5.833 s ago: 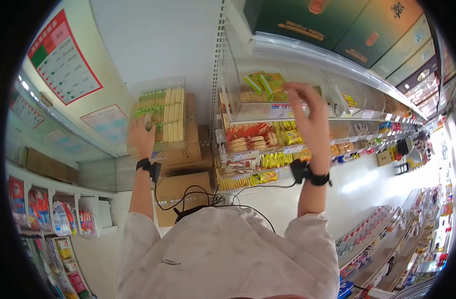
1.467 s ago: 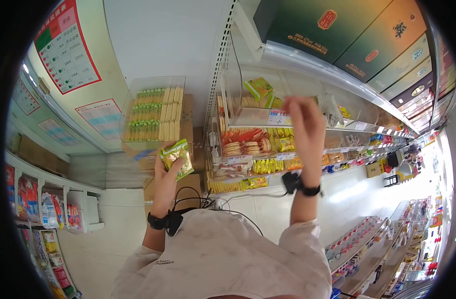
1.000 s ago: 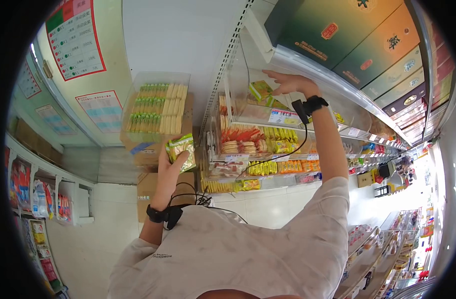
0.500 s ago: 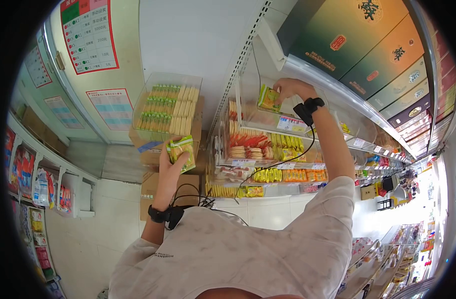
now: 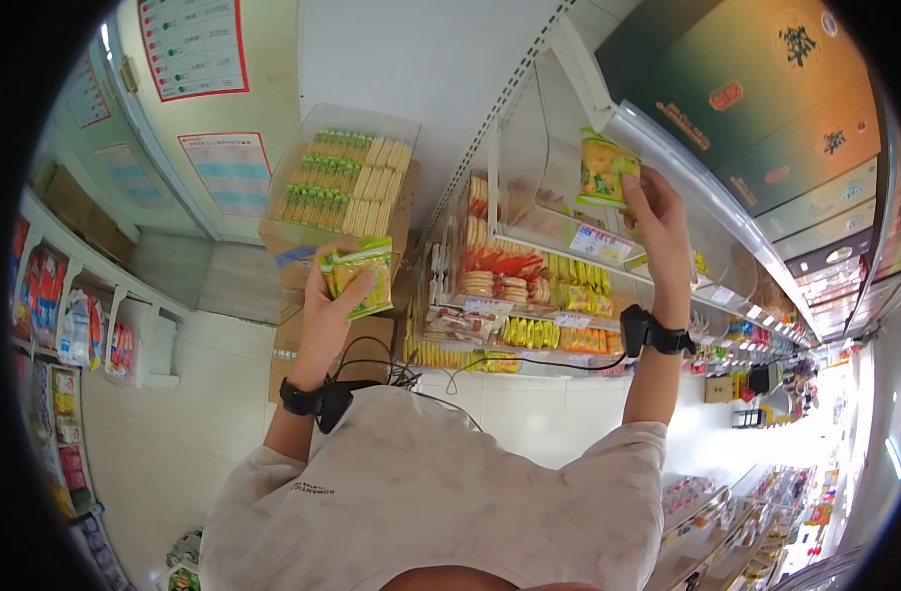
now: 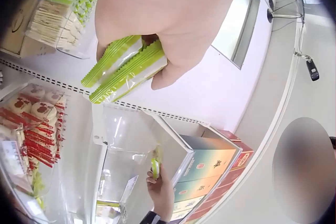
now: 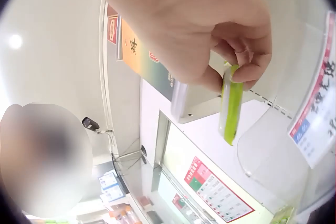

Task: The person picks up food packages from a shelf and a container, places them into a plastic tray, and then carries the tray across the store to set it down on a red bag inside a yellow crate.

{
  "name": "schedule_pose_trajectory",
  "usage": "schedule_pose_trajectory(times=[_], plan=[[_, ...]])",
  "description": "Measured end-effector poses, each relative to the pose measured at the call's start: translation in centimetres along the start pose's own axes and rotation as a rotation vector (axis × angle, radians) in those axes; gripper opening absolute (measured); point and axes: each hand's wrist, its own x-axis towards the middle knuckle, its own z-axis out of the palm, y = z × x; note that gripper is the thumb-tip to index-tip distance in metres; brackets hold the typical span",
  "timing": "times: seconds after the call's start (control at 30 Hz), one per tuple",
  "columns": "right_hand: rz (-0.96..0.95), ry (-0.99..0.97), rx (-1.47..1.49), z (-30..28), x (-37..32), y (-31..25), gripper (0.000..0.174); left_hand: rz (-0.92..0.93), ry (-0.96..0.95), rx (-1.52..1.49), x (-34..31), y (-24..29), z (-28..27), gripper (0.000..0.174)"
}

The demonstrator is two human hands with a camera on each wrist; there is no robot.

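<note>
My left hand (image 5: pixel 322 325) grips green-and-yellow snack packets (image 5: pixel 365 283) in front of my chest, thumb laid across the front one. Two crimped green edges of these packets (image 6: pixel 128 71) stick out below the hand in the left wrist view. My right hand (image 5: pixel 659 222) pinches another such packet (image 5: pixel 604 169) by its side, raised over a clear shelf bin (image 5: pixel 529 225). Seen edge-on in the right wrist view, that packet (image 7: pixel 231 106) hangs between thumb and fingers.
Left of the shelf, a clear box (image 5: pixel 278 202) of green-ended stick packs stands on cardboard cartons. Lower tiers hold red and yellow snacks (image 5: pixel 510 271). Large green-orange boxes (image 5: pixel 766 108) line the top shelf. A black cable (image 5: pixel 529 369) runs to my right wrist.
My right hand reached into the upper bin, took a packet and lifted it up and to the right. My left hand left the stick-pack box and later holds packets.
</note>
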Motion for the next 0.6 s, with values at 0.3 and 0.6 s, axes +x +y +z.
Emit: schedule_pose_trajectory(times=[0.3,0.6], plan=[[0.026,-0.027,0.447,8.9,-10.3,-0.2,0.034,-0.047,0.066,-0.108,0.9,-3.3,0.4,0.036],[-0.021,-0.103,0.431,21.2,-12.3,2.9,0.029,-0.049,0.035,-0.184,1.2,-3.5,2.0,0.037]])
